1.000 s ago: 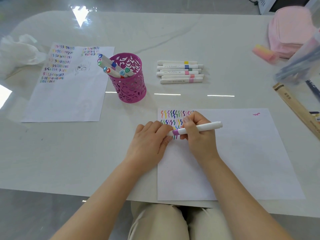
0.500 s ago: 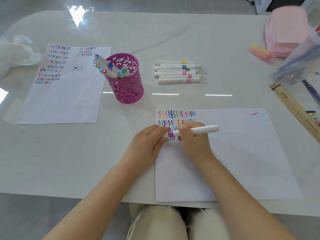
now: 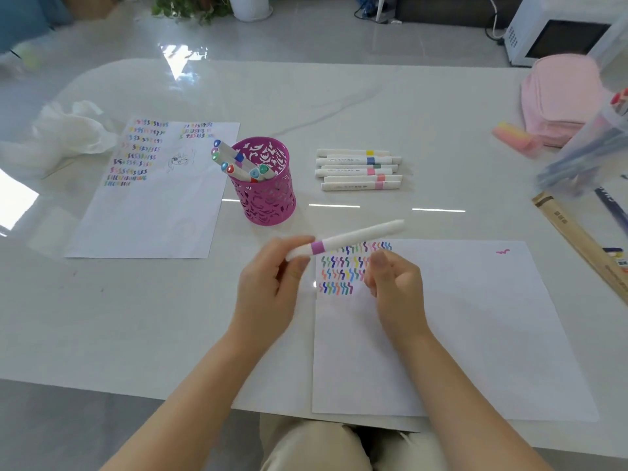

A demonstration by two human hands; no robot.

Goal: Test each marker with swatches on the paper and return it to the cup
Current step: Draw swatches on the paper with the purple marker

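White glossy tabletop (image 3: 373,107) under everything. Found swatch paper (image 3: 458,334) at near right, with squiggle rows (image 3: 343,270) only in its top-left corner. Noted a second sheet (image 3: 153,215) at far left, swatches along its top.

Saw magenta cut-out cup (image 3: 268,202) between the two sheets, with leaning markers (image 3: 234,164) poking out its left side. Spotted loose markers (image 3: 360,169) in a row to its right, apart from it.

Caught left hand (image 3: 268,294) pinching purple-band marker (image 3: 343,241) by its near end, thumb and fingers (image 3: 295,241) closed round it. Marker angled up-right over the paper's top edge, apparently capped and blurred. Found right hand (image 3: 397,290) over the squiggles, fingers loosely curled, nothing visible in them.

Judged swatch done, return-to-cup in hand. Would have lifted the marker above the rim, tipped it near vertical and aimed for the free right side. Would have released low, to avoid knocking the leaning ones or tipping a likely light cup.
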